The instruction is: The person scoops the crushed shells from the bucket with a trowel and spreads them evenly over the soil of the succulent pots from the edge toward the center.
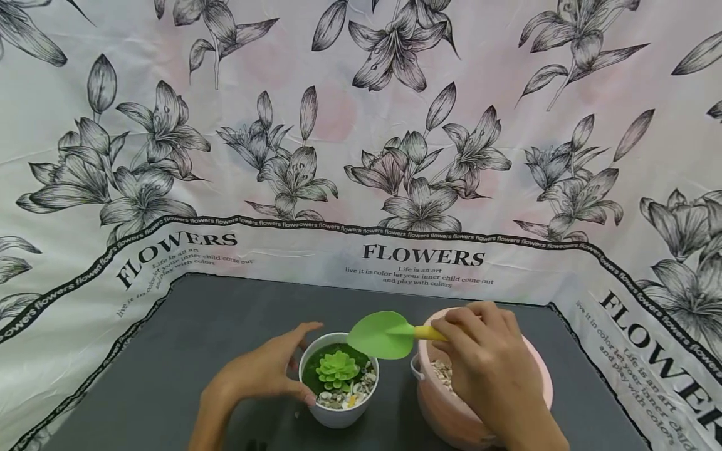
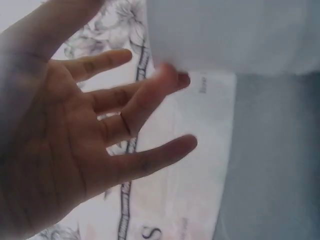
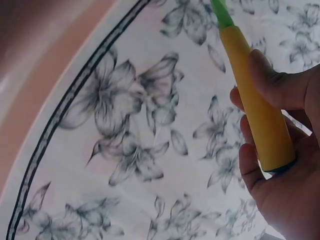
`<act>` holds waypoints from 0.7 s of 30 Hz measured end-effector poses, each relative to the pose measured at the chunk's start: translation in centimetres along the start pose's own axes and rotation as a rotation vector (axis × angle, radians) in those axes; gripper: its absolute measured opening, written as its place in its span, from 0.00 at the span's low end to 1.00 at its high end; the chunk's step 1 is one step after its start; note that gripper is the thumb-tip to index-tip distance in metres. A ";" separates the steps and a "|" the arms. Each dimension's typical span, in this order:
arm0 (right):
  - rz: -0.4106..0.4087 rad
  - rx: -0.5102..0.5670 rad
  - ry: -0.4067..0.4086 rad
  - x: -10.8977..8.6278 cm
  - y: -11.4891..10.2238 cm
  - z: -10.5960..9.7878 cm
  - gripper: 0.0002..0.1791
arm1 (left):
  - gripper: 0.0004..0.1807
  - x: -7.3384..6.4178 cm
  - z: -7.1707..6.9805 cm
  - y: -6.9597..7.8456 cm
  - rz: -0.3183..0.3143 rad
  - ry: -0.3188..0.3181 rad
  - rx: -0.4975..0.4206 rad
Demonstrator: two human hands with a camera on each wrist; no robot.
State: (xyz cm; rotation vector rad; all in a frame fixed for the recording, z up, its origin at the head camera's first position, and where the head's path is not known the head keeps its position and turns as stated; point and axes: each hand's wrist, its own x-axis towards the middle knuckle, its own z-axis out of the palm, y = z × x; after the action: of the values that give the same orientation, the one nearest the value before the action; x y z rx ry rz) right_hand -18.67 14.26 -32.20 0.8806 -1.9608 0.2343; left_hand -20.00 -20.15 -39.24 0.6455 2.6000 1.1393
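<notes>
At the left, the left hand (image 1: 264, 369) sits at the left side of a small white pot (image 1: 338, 418) on the dark grey bench (image 1: 237, 307). This grip is spread, its thumb touching the near-left rim and its other fingers reaching past the far-left side. Within the pot stands a green succulent (image 1: 337, 369), with pebbles (image 1: 337, 399) along the near and right edges.

The green trowel (image 1: 383, 336) comes next, its blade tip overlapping the pot's far-right rim in the head view; whether it sits above the rim or touches it cannot be told. Its long axis runs nearly level across that view, blade to the left and yellow handle (image 3: 257, 100) to the right, so the blade lies directly left of the right hand (image 1: 489, 366). That grip is curled firmly round the handle, over a pink pot (image 1: 442, 416) holding pale bits (image 1: 442, 372).

The left hand is nearer the white pot; the next move probably hinges on the blade's short sideways offset from the pot's opening.
</notes>
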 end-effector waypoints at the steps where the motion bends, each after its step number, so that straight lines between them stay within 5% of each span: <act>1: 0.012 -0.013 -0.004 -0.2 0.4 -0.4 0.16 | 0.62 0.2 0.0 0.4 -0.009 0.013 0.024; 7: 0.122 -0.053 -0.042 -1.8 2.9 -2.9 0.33 | 0.58 1.0 0.8 2.6 -0.116 0.101 0.220; 10: 0.148 -0.054 -0.056 -2.8 4.2 -3.8 0.31 | 0.56 1.8 1.5 4.1 -0.132 0.142 0.244; 14: 0.186 -0.052 -0.104 -4.1 5.6 -4.5 0.09 | 0.51 3.6 3.1 6.3 -0.039 0.194 0.206; 21: 0.280 -0.108 -0.176 -5.8 6.9 -5.0 0.18 | 0.48 6.5 6.8 9.7 0.119 0.159 0.215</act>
State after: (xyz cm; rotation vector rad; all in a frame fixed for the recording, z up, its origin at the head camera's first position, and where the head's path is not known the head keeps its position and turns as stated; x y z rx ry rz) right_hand -18.07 24.54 -32.99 0.5710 -2.2385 0.2152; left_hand -20.18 -6.89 -36.80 0.7939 2.8815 0.9881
